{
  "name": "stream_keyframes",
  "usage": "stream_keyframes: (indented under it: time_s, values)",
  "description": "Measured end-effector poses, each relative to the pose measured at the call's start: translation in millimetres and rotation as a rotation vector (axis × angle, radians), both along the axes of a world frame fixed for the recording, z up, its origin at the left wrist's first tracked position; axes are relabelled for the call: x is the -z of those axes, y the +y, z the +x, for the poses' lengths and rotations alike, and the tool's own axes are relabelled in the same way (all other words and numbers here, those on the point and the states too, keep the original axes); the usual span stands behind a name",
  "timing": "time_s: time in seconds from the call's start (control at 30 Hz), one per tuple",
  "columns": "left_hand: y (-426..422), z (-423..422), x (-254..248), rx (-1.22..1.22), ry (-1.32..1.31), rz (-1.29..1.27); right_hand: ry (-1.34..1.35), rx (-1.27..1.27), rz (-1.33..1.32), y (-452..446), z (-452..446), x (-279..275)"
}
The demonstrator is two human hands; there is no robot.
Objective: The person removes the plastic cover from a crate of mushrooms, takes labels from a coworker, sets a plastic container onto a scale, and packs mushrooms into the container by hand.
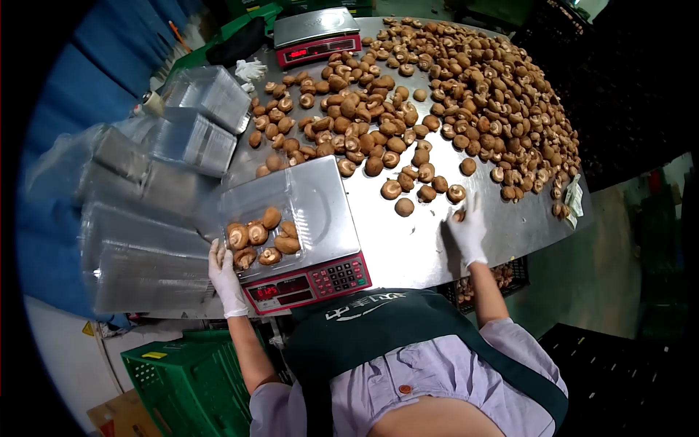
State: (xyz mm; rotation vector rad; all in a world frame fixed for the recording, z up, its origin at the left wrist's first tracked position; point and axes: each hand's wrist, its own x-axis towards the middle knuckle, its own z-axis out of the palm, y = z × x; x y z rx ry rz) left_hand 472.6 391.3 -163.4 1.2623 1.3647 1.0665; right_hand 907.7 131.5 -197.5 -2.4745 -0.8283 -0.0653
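A clear plastic tray [293, 206] with several brown mushrooms [257, 233] lies on the metal plate of a red scale [332, 211]. White-gloved, my left hand [226, 280] is at the tray's near left corner, its fingertips against the edge. On the right, my right hand [468, 231], also gloved, rests over the steel table [408, 251] with its fingers round a mushroom [459, 215]. Just beyond these fingers lie a few loose mushrooms [427, 194]. The scale's display shows red digits.
Stacked clear trays [145, 255] stand at the left. A large mushroom pile [502, 102] covers the right rear. A second red scale [318, 44] stands at the back. Green crates [182, 379] are below left, a black crate [518, 275] below the table's front edge.
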Motion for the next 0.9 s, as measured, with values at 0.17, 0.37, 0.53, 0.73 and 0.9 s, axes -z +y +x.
stream_keyframes:
  time_s: [0.17, 0.37, 0.53, 0.73, 0.9]
  values:
    - [-19.6, 20.9, -18.4, -0.007, 0.111, 0.028, 0.009, -0.117, -0.319, 21.3, 65.0, 24.7]
    - [-43.8, 48.8, -24.8, 0.045, -0.013, -0.031, 0.236, -0.008, -0.218, 20.9, 72.5, 10.2]
    - [-53.1, 58.8, -27.0, 0.069, -0.008, -0.037, 0.662, -0.158, 0.406, 60.7, 29.1, -41.6]
    - [-48.4, 57.6, -16.4, 0.084, 0.011, 0.016, 0.288, -0.918, 0.482, 143.2, -107.3, -120.5]
    - [-48.1, 54.6, -20.1, 0.114, 0.061, -0.023, -0.158, -1.176, 0.064, 184.2, -173.9, -95.0]
